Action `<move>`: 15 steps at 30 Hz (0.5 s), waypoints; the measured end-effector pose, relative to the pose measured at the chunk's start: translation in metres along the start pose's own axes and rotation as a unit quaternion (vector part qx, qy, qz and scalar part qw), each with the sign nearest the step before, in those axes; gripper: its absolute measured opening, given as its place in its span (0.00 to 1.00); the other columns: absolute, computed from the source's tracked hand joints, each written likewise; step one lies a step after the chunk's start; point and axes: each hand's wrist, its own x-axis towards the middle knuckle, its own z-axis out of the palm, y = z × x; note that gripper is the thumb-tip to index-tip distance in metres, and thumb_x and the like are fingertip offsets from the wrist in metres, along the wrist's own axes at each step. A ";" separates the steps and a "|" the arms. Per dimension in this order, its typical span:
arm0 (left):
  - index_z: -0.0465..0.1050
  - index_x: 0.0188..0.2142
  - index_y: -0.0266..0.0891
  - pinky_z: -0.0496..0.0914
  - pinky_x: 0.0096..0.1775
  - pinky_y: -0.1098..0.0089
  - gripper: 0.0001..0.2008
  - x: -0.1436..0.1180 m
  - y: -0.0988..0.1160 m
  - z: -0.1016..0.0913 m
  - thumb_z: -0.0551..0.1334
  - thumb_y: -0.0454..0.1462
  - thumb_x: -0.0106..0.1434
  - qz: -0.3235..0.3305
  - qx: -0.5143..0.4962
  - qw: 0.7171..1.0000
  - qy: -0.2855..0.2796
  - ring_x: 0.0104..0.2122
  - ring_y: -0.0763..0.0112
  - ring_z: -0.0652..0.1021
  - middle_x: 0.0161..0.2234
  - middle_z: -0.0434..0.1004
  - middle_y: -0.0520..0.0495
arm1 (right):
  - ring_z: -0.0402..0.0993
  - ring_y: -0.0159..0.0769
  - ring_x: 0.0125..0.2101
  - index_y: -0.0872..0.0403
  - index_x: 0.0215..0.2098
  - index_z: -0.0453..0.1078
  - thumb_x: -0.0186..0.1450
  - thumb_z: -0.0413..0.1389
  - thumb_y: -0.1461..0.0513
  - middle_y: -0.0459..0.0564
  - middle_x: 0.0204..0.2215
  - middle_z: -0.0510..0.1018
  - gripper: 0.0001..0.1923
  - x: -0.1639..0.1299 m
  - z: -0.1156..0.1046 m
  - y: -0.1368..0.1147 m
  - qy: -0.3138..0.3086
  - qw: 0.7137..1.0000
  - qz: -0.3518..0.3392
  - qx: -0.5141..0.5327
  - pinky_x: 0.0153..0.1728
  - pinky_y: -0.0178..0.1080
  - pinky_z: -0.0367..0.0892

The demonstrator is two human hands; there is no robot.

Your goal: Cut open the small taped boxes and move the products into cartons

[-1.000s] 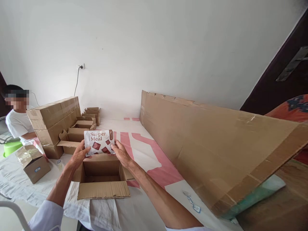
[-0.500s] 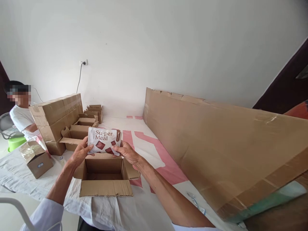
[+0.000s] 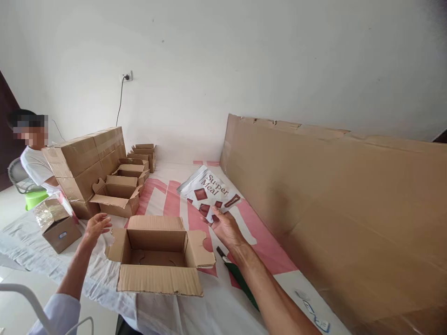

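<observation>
Cardboard fills the left of the bench [image 3: 223,302]: taped cartons [image 3: 84,163] are stacked there, a small taped box [image 3: 57,225] sits in front of them, and another person is seated behind them.

The left hand [image 3: 96,225] is held just left of the open box [image 3: 159,279]. Its fingers are spread and loose, and nothing is grasped. The box stands with all flaps folded out, and nothing is seen lying in it.

The pouch [image 3: 208,190] is held in the air beyond the box's far right corner, clear of it and above the bench. It is pinched at its near edge by the fingers of the right hand [image 3: 226,228]. The printed face is turned up toward the camera. The long axis runs from far left to near right, and the lettering slants down to the right along it.

Judged from this, the step in hand is the handling of one pouch beside a box that stands ready for it. To place it inside, the pouch would need to be swung back leftward and its long axis squared with the box's long side. The free left hand could steady a flap.

A tall cardboard sheet [image 3: 331,195] is propped along the right.
</observation>
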 end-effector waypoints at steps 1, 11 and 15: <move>0.76 0.48 0.36 0.77 0.35 0.65 0.38 0.004 -0.007 0.006 0.84 0.49 0.43 -0.016 0.009 1.000 0.005 0.34 0.54 0.87 0.38 0.85 0.40 | 0.87 0.45 0.41 0.46 0.46 0.78 0.51 0.79 0.52 0.46 0.42 0.89 0.28 -0.001 -0.006 0.011 0.017 1.000 0.012 0.012 0.35 0.44 0.84; 0.59 0.65 0.39 0.81 0.40 0.57 0.47 0.061 -0.029 0.064 0.81 0.49 0.56 -0.094 0.043 0.994 0.023 0.40 0.47 0.88 0.52 0.84 0.28 | 0.89 0.45 0.41 0.46 0.43 0.81 0.47 0.81 0.50 0.47 0.41 0.90 0.29 -0.014 -0.038 0.069 0.044 0.996 0.056 0.057 0.42 0.44 0.86; 0.61 0.61 0.43 0.81 0.41 0.60 0.42 0.070 -0.032 0.073 0.81 0.49 0.56 -0.073 0.033 0.997 0.011 0.37 0.56 0.87 0.50 0.84 0.36 | 0.89 0.44 0.43 0.47 0.46 0.81 0.49 0.81 0.49 0.48 0.44 0.90 0.30 -0.018 -0.036 0.071 0.045 0.997 0.051 0.041 0.46 0.42 0.85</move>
